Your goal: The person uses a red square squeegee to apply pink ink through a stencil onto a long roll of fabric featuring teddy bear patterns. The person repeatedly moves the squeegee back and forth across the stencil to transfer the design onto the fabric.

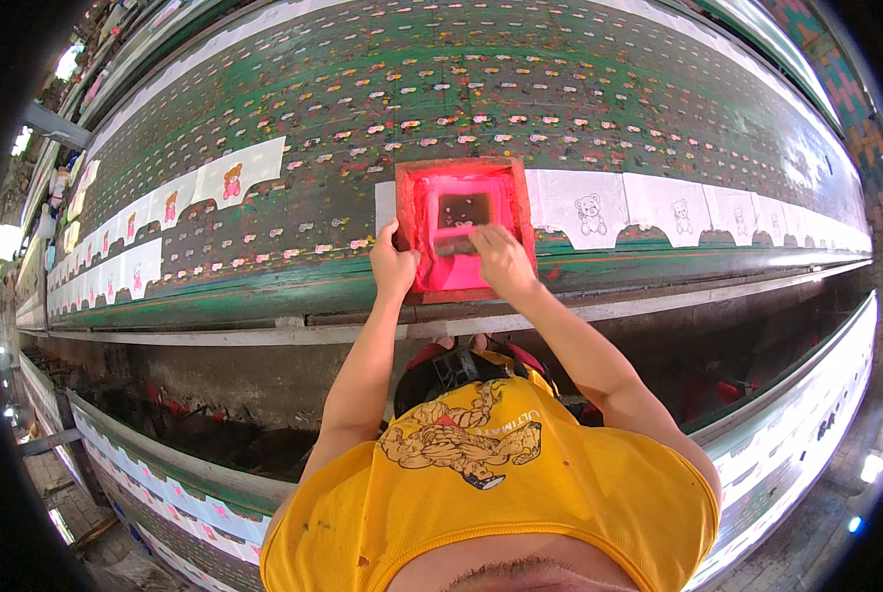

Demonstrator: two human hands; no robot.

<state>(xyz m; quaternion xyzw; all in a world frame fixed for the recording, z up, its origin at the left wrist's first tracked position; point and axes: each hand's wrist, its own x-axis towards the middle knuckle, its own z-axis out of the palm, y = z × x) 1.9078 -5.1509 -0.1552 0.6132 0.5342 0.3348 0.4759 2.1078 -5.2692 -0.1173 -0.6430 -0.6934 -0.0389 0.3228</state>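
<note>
Currently, from afar, I'm gripping the red frame (405, 197) by its left rim with my left hand (394, 266) and grasping a squeegee (453, 245) inside it with my right hand (503, 260), which is partly hiding the tool. The frame is lying near the front edge of the green table (264, 302), covering part of a white sheet (384, 202). Bear-outline sheets (589, 205) are lining its right side, while coloured bear sheets (257, 170) are lying farther left
</note>
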